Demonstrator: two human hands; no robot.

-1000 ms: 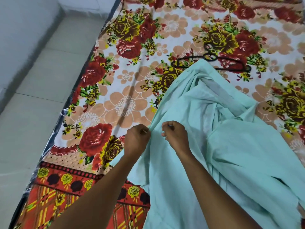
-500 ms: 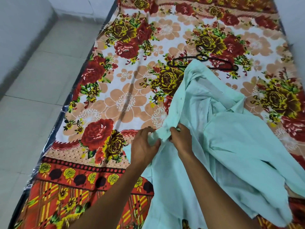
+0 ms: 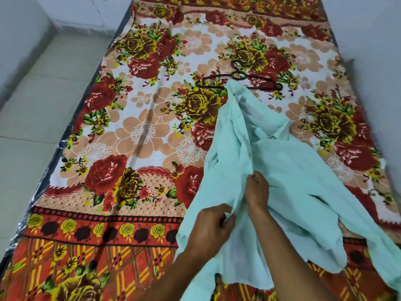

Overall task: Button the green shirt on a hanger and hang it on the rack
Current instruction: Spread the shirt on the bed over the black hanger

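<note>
Gripping 1 green shirt (image 3: 288,170): 2 hands, left hand (image 3: 211,230) and right hand (image 3: 257,193), fingers clamped; 1 hanger (image 3: 238,80).

Both hands' grip lower down the green shirt (image 3: 282,170), shirt more bunched.

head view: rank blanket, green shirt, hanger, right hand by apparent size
1. blanket
2. green shirt
3. hanger and right hand: look alike; the hand is nearer the camera and the shirt covers part of the hanger, so unranked.
</note>
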